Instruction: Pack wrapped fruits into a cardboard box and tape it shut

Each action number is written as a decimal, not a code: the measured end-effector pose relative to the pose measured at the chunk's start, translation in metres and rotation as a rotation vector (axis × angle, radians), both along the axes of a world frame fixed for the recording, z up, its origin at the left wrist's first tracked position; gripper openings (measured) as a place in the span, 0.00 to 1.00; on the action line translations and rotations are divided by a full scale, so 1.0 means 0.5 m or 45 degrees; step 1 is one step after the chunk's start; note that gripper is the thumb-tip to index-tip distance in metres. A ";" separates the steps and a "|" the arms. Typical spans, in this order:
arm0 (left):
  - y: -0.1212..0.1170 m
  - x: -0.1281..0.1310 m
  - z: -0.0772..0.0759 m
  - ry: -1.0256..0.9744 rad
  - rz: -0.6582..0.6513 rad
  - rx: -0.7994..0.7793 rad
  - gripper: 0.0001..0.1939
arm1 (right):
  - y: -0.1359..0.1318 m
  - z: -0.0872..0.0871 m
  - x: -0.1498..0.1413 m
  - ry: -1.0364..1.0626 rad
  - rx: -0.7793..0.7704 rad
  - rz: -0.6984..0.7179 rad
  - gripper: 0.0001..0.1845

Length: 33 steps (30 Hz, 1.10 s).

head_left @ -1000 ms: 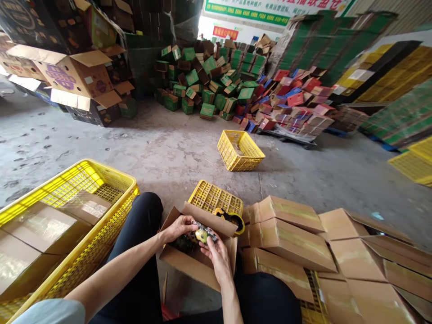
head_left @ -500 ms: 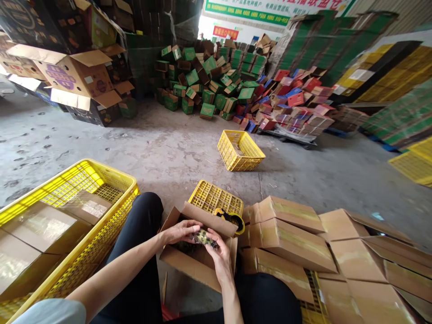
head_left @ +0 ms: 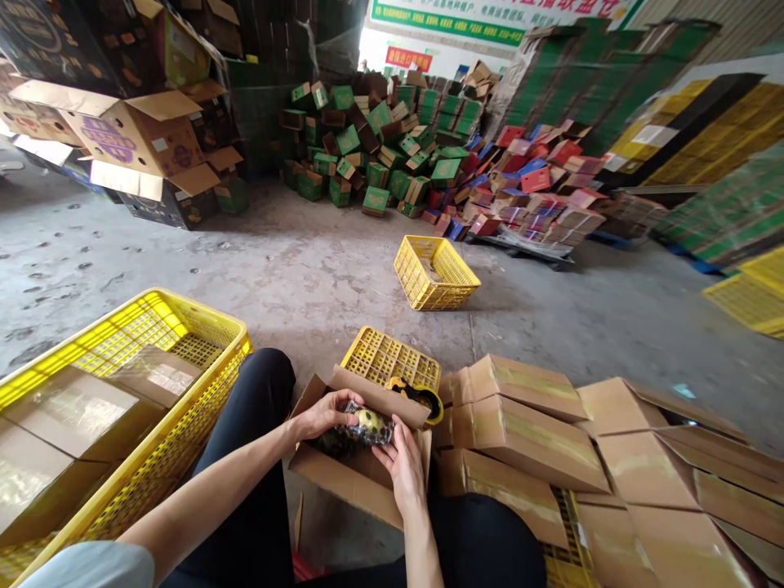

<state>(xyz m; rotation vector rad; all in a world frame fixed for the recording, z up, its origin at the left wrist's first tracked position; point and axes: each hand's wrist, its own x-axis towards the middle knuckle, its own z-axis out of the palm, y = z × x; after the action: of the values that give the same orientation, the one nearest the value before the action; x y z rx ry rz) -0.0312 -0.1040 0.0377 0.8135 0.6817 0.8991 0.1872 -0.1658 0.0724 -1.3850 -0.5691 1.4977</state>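
Note:
An open brown cardboard box (head_left: 343,478) rests on my lap, its flaps spread. My left hand (head_left: 322,412) and my right hand (head_left: 404,465) both grip a yellow-and-black item in clear plastic wrap (head_left: 367,425) just above the box's opening. Darker wrapped items lie inside the box below it. A yellow tape dispenser (head_left: 422,398) sits on an upturned yellow crate (head_left: 389,359) just behind the box.
A large yellow crate (head_left: 202,343) with sealed cartons stands at my left. Sealed brown cartons (head_left: 527,425) are stacked at my right. A small yellow basket (head_left: 436,273) sits on the concrete floor ahead. Heaps of green and red boxes (head_left: 429,163) fill the back.
My hands lowered the wrapped item toward the box half a second ago, then lifted and turned it so its yellow side shows again. My right hand has slid slightly down and right.

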 end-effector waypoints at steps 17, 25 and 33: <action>-0.014 -0.008 0.014 0.019 -0.292 -0.165 0.41 | 0.000 0.008 -0.010 -0.248 0.311 0.193 0.26; -0.006 -0.008 0.008 0.028 -0.163 -0.221 0.31 | 0.000 -0.007 -0.011 -0.284 0.377 0.315 0.27; -0.005 -0.004 0.000 0.075 -0.075 -0.040 0.25 | -0.008 -0.009 -0.011 -0.182 0.189 0.242 0.46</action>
<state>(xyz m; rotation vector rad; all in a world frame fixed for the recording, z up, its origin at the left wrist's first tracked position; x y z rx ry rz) -0.0332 -0.1064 0.0377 0.8309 0.7184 0.8120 0.1818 -0.1695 0.0680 -1.3587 -0.9053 1.4797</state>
